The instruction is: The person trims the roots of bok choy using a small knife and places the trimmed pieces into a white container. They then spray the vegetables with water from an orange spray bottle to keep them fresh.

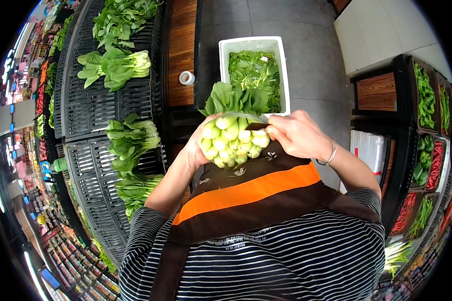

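Note:
A thick bunch of bok choy (pixel 228 143) is held in front of my apron, its pale stem ends toward me and its dark leaves pointing away. My left hand (pixel 195 146) wraps around the bunch's left side. At the right side, my right hand (pixel 302 134) is closed, with thumb and fingers pinching the end of a thin pale strip (pixel 243 116). That strip runs across the top of the stems; it looks like tape, but its exact kind is hard to make out.
Beyond the bunch, a white foam box (pixel 283 75) on the floor holds loose leafy greens. At left, a black slatted rack (pixel 95 150) carries several bok choy bunches (pixel 128 65). A small white roll (pixel 186 78) rests on the wooden ledge. Peppers and beans fill crates (pixel 427 155) at right.

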`<state>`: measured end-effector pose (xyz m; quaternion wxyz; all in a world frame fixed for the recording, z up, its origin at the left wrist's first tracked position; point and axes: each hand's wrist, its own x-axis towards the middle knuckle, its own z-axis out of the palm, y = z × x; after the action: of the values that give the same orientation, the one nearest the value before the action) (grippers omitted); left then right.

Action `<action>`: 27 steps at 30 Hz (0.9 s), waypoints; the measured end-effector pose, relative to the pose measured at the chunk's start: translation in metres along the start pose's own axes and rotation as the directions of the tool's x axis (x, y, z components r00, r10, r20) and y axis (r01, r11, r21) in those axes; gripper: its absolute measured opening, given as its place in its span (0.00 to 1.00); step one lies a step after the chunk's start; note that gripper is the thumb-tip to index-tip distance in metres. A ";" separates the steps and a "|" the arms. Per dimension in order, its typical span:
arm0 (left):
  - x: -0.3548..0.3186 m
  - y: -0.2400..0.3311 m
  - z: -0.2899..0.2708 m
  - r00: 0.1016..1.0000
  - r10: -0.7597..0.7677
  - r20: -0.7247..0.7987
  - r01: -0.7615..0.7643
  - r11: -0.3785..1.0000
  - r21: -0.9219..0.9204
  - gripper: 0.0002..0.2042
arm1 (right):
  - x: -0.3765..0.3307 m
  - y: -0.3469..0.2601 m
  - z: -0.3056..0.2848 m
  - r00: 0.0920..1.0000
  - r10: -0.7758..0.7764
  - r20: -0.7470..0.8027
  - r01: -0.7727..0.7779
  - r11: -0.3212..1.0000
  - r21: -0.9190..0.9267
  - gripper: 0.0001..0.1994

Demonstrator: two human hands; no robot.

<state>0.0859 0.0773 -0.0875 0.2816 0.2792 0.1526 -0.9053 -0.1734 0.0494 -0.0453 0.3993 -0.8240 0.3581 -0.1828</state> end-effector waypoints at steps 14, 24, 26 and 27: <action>0.001 0.009 0.001 0.998 -0.060 0.035 0.060 0.998 0.014 0.26 | -0.028 -0.001 0.004 0.993 0.091 0.081 -0.088 0.995 -0.037 0.09; -0.002 0.001 0.006 0.997 0.069 0.040 -0.070 0.997 0.027 0.22 | -0.011 -0.008 -0.002 0.989 0.126 -0.076 -0.112 0.979 0.169 0.07; -0.002 0.001 0.004 0.994 0.076 0.083 -0.077 0.997 0.015 0.23 | -0.002 -0.018 -0.004 0.972 0.231 -0.033 -0.212 0.933 0.290 0.06; -0.003 0.000 0.005 0.993 0.083 0.089 -0.085 0.996 0.017 0.23 | 0.001 -0.018 -0.001 0.971 0.235 -0.050 -0.208 0.925 0.319 0.06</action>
<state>0.0862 0.0764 -0.0815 0.3229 0.2479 0.1188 -0.9056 -0.1652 0.0556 -0.0310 0.5264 -0.6961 0.4326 -0.2264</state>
